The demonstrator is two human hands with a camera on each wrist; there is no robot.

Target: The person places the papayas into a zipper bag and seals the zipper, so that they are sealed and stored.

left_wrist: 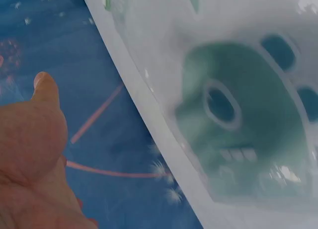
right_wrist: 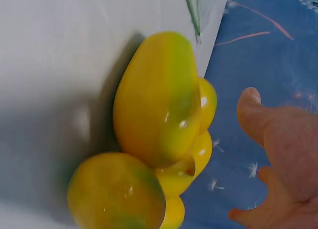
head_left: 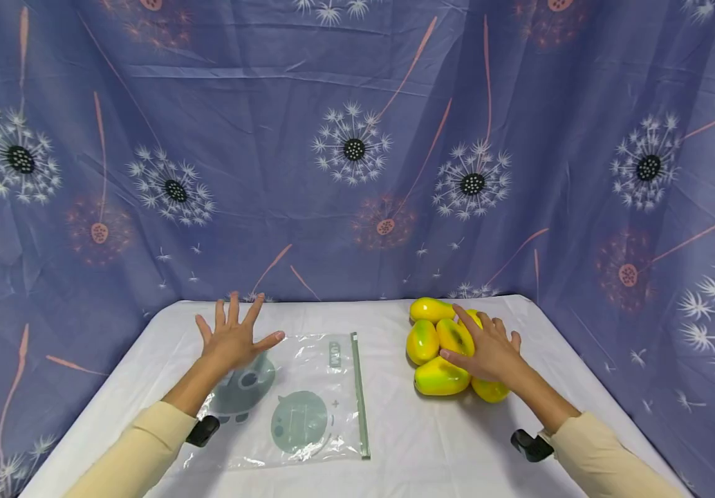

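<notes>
A clear plastic zip bag (head_left: 341, 387) with green cartoon prints lies flat on the white table, its green closure strip (head_left: 360, 408) at the right edge. Over the bag's far left part is my left hand (head_left: 233, 342), fingers spread and holding nothing. To the right lies a cluster of several glossy yellow-green fruits (head_left: 441, 377), shaped like mangoes or papayas. Fingers spread, my right hand (head_left: 491, 349) hovers over the cluster's right side and hides part of it. The right wrist view shows a large fruit (right_wrist: 159, 100) apart from the thumb.
The white tabletop (head_left: 388, 429) ends at a blue-purple curtain (head_left: 283, 173) with dandelion prints, which hangs behind it and on both sides. A dark wrist-worn device (head_left: 204, 431) sits at the left cuff, and another device (head_left: 532, 446) at the right.
</notes>
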